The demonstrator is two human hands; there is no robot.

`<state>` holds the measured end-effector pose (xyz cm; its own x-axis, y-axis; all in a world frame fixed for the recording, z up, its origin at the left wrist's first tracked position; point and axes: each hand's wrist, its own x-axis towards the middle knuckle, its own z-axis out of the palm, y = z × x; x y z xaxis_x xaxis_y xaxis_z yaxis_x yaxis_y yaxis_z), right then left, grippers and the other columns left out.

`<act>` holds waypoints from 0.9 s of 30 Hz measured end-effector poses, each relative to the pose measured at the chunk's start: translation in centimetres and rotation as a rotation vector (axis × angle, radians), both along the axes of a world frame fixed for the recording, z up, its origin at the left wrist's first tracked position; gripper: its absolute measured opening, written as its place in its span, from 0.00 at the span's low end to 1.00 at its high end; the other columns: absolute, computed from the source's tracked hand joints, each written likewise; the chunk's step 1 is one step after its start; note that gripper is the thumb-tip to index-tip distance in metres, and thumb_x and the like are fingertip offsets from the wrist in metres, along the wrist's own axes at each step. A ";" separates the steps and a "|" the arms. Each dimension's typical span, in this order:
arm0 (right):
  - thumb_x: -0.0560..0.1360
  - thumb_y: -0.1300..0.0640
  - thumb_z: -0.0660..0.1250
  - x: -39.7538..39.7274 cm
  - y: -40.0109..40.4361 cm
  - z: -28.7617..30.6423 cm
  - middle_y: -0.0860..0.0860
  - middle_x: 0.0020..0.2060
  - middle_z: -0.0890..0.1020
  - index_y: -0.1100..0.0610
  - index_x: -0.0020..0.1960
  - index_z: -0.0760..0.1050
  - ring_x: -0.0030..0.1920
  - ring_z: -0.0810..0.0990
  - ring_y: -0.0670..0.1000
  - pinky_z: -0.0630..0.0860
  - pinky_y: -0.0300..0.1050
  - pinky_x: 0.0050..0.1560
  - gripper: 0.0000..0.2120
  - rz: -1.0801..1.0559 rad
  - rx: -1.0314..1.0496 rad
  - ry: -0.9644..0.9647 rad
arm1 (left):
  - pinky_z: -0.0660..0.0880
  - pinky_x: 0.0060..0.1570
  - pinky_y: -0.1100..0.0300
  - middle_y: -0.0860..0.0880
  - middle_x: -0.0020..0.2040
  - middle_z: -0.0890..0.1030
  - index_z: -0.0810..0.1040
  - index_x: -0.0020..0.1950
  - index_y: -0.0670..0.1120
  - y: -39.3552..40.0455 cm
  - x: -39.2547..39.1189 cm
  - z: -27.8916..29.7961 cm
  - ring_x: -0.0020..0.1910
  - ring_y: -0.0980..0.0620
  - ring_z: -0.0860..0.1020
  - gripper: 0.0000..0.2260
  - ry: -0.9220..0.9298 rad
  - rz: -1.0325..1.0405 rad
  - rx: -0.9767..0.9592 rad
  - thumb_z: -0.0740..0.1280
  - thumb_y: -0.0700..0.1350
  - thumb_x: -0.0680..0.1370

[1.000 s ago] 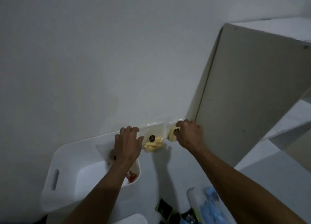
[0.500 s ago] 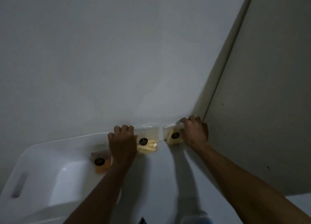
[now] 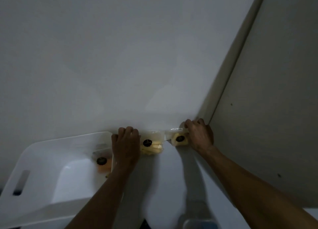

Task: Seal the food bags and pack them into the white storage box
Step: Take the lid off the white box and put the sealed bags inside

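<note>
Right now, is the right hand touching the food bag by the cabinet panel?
Touching. The head view shows the right hand with its fingers curled over the top corner of the rightmost food bag, with no gap between them.

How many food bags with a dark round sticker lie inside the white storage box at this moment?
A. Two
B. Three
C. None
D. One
D. Only the orange bag lies inside the white storage box; the middle bag and the right bag lie on the surface outside it, at the wall.
</note>
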<state>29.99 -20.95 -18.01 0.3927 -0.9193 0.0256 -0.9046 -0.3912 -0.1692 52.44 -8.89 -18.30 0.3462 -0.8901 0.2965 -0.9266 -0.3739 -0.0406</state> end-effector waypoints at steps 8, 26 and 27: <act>0.76 0.56 0.64 -0.4 -0.7 -0.2 0.49 0.46 0.81 0.50 0.52 0.83 0.55 0.73 0.54 0.75 0.48 0.46 0.10 0.053 0.061 0.014 | 0.69 0.42 0.51 0.49 0.40 0.82 0.80 0.48 0.48 -1.2 0.5 1.0 0.44 0.43 0.77 0.09 0.057 -0.095 -0.019 0.75 0.45 0.69; 0.74 0.48 0.73 2.5 11.9 20.9 0.49 0.44 0.83 0.49 0.49 0.86 0.41 0.80 0.48 0.80 0.48 0.39 0.07 0.121 -0.053 -0.266 | 0.62 0.51 0.52 0.49 0.48 0.82 0.83 0.47 0.49 10.1 3.4 17.7 0.56 0.46 0.72 0.08 0.413 -0.101 -0.264 0.65 0.49 0.80; 0.75 0.49 0.72 3.2 13.4 22.5 0.47 0.43 0.82 0.50 0.50 0.86 0.39 0.78 0.46 0.76 0.44 0.37 0.07 0.143 -0.070 -0.277 | 0.62 0.52 0.52 0.49 0.47 0.82 0.83 0.47 0.49 11.3 4.4 19.0 0.56 0.46 0.72 0.08 0.430 -0.103 -0.290 0.65 0.49 0.80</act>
